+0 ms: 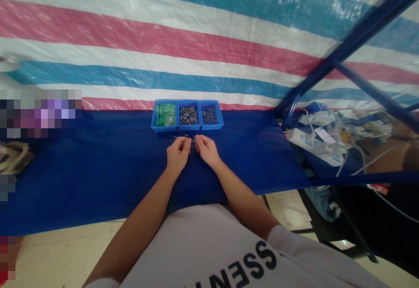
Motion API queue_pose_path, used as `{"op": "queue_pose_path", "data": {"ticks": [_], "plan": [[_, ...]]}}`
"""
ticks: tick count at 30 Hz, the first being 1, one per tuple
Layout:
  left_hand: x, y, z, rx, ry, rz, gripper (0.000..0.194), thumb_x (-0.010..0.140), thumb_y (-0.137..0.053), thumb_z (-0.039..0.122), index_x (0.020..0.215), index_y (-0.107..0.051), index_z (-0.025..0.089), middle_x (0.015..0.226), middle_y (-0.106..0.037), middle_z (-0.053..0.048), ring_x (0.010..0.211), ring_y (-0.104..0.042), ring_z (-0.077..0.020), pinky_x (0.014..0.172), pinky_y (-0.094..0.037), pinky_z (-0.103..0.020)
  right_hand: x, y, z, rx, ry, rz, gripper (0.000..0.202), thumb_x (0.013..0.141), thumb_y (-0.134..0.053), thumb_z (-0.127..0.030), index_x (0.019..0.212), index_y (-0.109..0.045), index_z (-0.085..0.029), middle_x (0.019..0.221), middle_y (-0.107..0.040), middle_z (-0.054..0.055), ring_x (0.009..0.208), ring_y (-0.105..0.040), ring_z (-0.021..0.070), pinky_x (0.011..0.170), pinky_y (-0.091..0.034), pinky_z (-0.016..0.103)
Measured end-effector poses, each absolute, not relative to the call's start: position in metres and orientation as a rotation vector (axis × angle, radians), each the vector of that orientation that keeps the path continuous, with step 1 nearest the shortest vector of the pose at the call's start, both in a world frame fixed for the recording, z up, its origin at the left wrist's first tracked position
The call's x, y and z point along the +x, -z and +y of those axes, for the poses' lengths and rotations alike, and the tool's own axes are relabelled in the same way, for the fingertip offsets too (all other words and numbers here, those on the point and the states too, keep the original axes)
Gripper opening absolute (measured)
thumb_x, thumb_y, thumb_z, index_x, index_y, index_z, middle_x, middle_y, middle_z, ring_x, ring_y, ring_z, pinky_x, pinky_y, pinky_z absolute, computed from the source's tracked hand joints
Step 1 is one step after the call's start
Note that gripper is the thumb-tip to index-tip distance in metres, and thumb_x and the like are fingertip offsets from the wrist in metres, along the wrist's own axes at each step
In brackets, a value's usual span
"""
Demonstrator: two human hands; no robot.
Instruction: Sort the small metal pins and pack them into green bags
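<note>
Three blue bins (189,128), far side: green packets (166,114) left, small metal pieces (188,116) middle and right, all stocked; left hand (177,152) and right hand (206,149), nearer, apparently pinching one thin piece (193,141) between them; handling seemingly midway, finished count untellable

Striped sheeting (196,35) behind a blue table (98,161), pale floor (65,253) below.
</note>
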State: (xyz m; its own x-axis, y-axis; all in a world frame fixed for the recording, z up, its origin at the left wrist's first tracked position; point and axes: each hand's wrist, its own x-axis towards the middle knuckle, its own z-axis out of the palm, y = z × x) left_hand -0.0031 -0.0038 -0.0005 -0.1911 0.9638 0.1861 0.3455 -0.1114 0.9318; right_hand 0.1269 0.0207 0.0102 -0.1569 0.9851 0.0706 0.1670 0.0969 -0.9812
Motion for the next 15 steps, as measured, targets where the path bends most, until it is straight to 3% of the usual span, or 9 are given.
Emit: {"op": "queue_pose_path", "data": {"ticks": [4, 11, 15], "plan": [[-0.0032, 0.0038, -0.0028, 1.496, -1.307, 1.542, 0.029, 0.087, -0.053, 0.046, 0.086, -0.063, 0.019, 0.055, -0.058, 0.003, 0.049, -0.054, -0.0109, 0.053, -0.042, -0.023, 0.1269, -0.0077, 0.0204, -1.184, -1.161, -1.483, 0.051, 0.088, -0.042, -0.063, 0.059, -0.045, -0.022, 0.051, -0.044, -0.004, 0.05, -0.042, 0.0115, 0.053, -0.036, 0.025], [-0.0054, -0.0017, -0.0046, 1.589, -1.286, 1.671, 0.04, 0.091, -0.046, 0.044, 0.061, -0.055, 0.019, 0.052, -0.056, 0.002, 0.051, -0.052, -0.011, 0.055, -0.038, -0.023, 0.128, -0.0043, 0.0167, -1.193, -1.065, -1.581, 0.048, 0.091, -0.042, -0.058, 0.061, -0.046, -0.021, 0.056, -0.045, -0.004, 0.054, -0.042, 0.0116, 0.055, -0.035, 0.025], [-0.0055, -0.0027, -0.0052, 1.573, -1.269, 1.668, 0.044, 0.092, -0.045, 0.045, 0.058, -0.054, 0.019, 0.05, -0.055, 0.002, 0.049, -0.052, -0.0107, 0.054, -0.037, -0.023, 0.129, -0.0041, 0.0155, -1.214, -1.061, -1.602, 0.046, 0.091, -0.042, -0.056, 0.061, -0.045, -0.021, 0.056, -0.044, -0.004, 0.054, -0.042, 0.0115, 0.055, -0.034, 0.025]]}}
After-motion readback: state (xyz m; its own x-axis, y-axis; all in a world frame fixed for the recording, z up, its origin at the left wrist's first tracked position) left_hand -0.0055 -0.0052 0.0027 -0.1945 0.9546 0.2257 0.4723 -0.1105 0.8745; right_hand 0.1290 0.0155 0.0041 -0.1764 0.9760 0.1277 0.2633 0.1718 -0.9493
